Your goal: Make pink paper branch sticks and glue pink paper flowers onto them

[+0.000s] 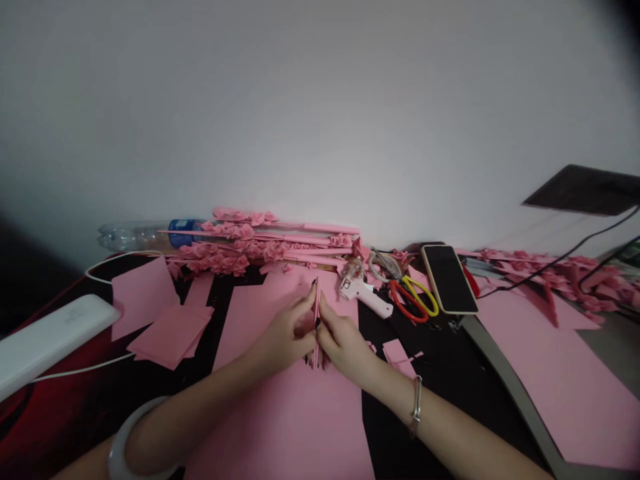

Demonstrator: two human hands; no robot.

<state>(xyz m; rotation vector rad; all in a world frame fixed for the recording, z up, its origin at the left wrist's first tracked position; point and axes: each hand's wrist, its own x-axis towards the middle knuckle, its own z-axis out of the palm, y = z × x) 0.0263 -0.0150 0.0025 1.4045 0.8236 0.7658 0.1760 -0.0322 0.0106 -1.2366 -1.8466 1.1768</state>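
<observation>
A thin folded piece of pink paper (317,320) stands edge-on between my two hands, above a large pink sheet (310,420) on the dark table. My left hand (290,333) pinches it from the left, fingertips at its top and lower part. From the other side my right hand (343,340) presses on it with thumb and fingers. Some fingertips are hidden behind the paper. Just beyond my right hand lies a white glue gun (365,293), with red-handled scissors (407,303) and yellow-handled scissors (423,297) beside it.
Pink paper flowers with rolled stems (240,250) and a plastic bottle (140,235) lie along the wall. Pink squares (170,333) and a white power strip (55,343) are at left. A phone (450,280), black cables and another pink sheet (565,380) are at right.
</observation>
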